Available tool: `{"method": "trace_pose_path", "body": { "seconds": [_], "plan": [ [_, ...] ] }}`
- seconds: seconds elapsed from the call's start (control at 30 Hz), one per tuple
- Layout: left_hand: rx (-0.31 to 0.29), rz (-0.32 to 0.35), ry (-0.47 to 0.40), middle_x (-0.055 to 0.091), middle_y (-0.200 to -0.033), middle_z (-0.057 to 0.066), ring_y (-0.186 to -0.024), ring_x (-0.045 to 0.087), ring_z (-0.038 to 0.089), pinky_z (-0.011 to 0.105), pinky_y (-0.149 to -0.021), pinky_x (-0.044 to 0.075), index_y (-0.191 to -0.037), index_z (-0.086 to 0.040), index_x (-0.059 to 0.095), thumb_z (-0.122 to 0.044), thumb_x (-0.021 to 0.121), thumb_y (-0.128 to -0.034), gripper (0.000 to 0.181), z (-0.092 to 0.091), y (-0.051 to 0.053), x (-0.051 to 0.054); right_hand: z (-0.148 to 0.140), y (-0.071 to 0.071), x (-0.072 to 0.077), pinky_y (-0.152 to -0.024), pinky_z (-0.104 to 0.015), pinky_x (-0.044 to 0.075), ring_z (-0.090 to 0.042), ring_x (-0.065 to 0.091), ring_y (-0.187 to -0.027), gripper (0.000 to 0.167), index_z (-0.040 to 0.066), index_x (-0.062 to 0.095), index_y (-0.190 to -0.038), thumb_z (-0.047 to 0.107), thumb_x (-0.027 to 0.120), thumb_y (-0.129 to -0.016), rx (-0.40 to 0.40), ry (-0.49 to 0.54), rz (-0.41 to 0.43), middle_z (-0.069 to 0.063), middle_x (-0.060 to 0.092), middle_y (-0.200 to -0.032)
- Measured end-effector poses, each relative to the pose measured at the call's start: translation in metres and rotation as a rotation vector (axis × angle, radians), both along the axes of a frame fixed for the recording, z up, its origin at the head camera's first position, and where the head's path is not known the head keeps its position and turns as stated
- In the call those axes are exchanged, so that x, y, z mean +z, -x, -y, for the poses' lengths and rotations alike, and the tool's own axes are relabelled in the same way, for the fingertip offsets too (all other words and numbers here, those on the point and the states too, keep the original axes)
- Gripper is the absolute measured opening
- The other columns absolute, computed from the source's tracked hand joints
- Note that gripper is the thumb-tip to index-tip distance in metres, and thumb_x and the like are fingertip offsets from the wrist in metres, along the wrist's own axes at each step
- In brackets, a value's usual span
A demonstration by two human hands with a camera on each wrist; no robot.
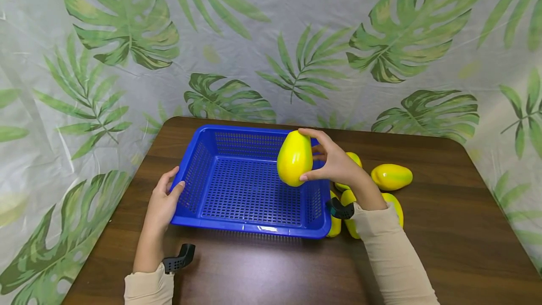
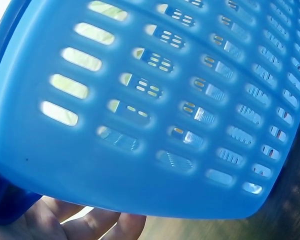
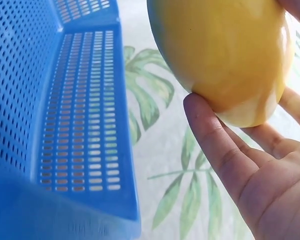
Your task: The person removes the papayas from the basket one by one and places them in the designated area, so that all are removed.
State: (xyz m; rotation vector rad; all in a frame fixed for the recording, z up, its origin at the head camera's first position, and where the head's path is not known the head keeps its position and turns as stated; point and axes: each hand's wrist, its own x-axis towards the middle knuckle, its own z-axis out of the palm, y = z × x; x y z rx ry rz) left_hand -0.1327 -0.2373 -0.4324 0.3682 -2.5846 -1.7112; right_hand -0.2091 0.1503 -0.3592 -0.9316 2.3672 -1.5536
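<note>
A yellow mango (image 1: 295,158) is held by my right hand (image 1: 334,161), thumb on its near side and fingers at its top and back. It hangs above the right part of a blue plastic basket (image 1: 254,187) with slotted walls. In the right wrist view the mango (image 3: 225,55) fills the upper right, beside the basket's wall (image 3: 80,110). My left hand (image 1: 163,199) grips the basket's left rim, thumb over the edge. From the left wrist view, the fingers (image 2: 97,222) show below the slotted side (image 2: 65,155). No fruit is visible inside the basket.
Several more yellow mangoes lie on the brown wooden table (image 1: 457,229) right of the basket, one mango (image 1: 391,176) farthest right. My right forearm partly covers the others. A leaf-patterned sheet (image 1: 237,51) hangs behind the table.
</note>
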Motion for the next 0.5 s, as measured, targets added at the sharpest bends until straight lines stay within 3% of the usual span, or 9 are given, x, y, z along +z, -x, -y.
{"method": "trace_pose_path", "body": {
  "seconds": [0.23, 0.5],
  "plan": [
    [0.003, 0.0, -0.012, 0.052, -0.114, 0.021, -0.086, 0.056, 0.027, 0.034, -0.067, 0.046, -0.141, -0.018, 0.03, -0.029, 0.043, -0.0952, 0.049, 0.0, 0.0, 0.001, -0.015, -0.005, -0.001, -0.086, -0.043, 0.041, -0.033, 0.049, -0.103, 0.093, 0.009, 0.025, -0.14, 0.0, 0.079, -0.065, -0.038, 0.005, 0.035, -0.012, 0.024, -0.139],
    [0.0, 0.001, -0.008, 0.052, -0.114, 0.02, -0.087, 0.056, 0.028, 0.034, -0.068, 0.046, -0.141, -0.019, 0.029, -0.029, 0.043, -0.0951, 0.049, 0.001, 0.0, -0.001, -0.034, -0.012, -0.005, -0.088, -0.043, 0.039, -0.028, 0.048, -0.104, 0.091, 0.02, 0.027, -0.14, 0.006, 0.079, -0.066, -0.094, 0.041, 0.083, -0.002, 0.023, -0.141]
  ]
}}
